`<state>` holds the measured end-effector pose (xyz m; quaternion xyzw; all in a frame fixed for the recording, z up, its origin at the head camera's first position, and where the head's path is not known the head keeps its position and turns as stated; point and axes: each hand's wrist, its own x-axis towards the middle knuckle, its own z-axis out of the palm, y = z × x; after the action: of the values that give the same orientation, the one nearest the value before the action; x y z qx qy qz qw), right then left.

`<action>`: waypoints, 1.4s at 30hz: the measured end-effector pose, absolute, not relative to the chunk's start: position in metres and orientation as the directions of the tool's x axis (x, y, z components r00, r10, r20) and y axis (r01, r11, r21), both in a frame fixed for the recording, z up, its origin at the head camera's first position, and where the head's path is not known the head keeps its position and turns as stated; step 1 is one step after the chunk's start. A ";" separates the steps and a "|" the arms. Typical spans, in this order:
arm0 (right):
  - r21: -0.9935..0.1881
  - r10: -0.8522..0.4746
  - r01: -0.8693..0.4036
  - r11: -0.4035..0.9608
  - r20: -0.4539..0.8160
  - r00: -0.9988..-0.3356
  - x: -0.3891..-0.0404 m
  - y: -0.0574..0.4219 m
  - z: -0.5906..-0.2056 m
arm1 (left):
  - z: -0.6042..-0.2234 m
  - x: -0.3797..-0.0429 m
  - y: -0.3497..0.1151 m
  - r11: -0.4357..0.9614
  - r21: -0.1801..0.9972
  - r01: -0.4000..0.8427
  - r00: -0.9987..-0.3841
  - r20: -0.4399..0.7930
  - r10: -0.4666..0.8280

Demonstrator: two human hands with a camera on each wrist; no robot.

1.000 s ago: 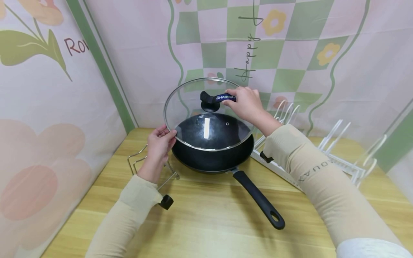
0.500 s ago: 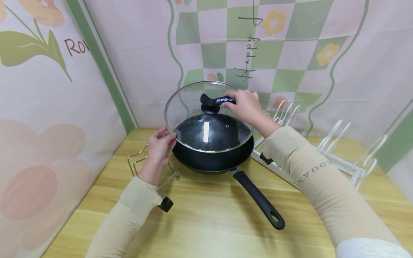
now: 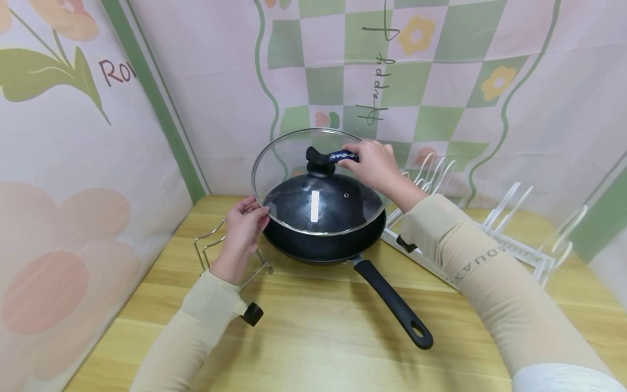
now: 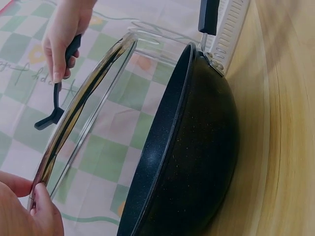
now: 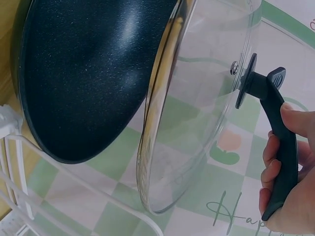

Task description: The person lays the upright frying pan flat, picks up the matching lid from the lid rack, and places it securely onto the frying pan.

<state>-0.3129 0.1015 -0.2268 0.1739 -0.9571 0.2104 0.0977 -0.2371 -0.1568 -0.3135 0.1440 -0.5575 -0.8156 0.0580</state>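
A glass lid (image 3: 294, 147) with a metal rim hangs over a black frying pan (image 3: 323, 249). Both wrist views show a gap between the lid and the pan's rim. My right hand (image 3: 374, 166) grips the lid's black handle (image 5: 283, 142), fingers curled round it. At the lid's left edge, my left hand (image 3: 242, 226) pinches the rim (image 4: 44, 169) between thumb and fingers. The pan stands on the wooden table, its long black handle (image 3: 392, 302) pointing toward the front right.
A silver wire rack (image 3: 254, 276) stands behind and beside my left hand. To the right of the pan is a white dish rack (image 3: 531, 253), partly hidden by my right sleeve. A printed cloth (image 3: 323, 49) hangs behind the table.
The lid has come down slightly toward the pan, and both hands have moved down with it. The pan has stayed in place.
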 end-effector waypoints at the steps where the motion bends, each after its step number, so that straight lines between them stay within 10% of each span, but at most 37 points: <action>1: -0.368 -0.291 -0.374 0.851 0.261 -0.920 -0.313 0.101 -0.227 | -0.314 -0.237 -0.157 -0.372 0.926 -0.067 -0.952 -0.171 -0.254; 42: -0.382 -0.285 -0.357 0.852 0.233 -0.930 -0.313 0.099 -0.239 | -0.327 -0.235 -0.156 -0.300 0.954 -0.017 -0.951 -0.108 -0.289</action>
<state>-0.3129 0.0993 -0.2394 0.1673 -0.9587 0.2141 0.0840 -0.2354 -0.1560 -0.3267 0.1309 -0.5854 -0.7955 0.0855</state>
